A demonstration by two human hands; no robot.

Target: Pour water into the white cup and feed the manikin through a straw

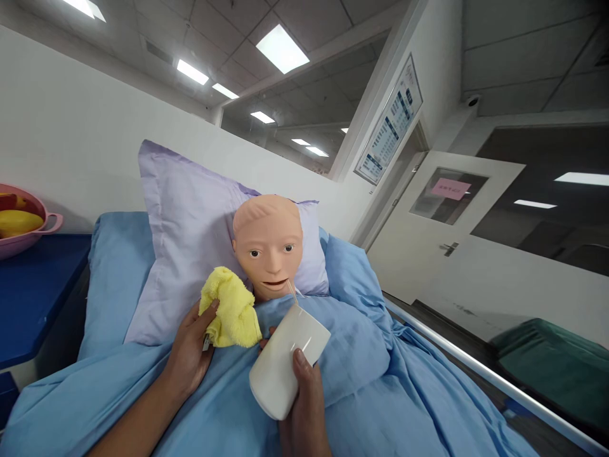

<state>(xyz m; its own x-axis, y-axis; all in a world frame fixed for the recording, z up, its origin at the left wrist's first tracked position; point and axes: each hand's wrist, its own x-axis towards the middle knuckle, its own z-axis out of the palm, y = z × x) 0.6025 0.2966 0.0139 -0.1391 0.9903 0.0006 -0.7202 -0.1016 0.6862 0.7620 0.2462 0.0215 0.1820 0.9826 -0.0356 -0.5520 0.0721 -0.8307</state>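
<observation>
Left of centre I see the left hand angled up, fingers clamped on a yellow cloth; lower centre, the right hand, thumb foremost, clasps a tilted white cup, straw at the mannequin's mouth.

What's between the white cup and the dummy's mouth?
In the head view, a thin, pale straw runs from the white cup up to the corner of the dummy's mouth.
</observation>
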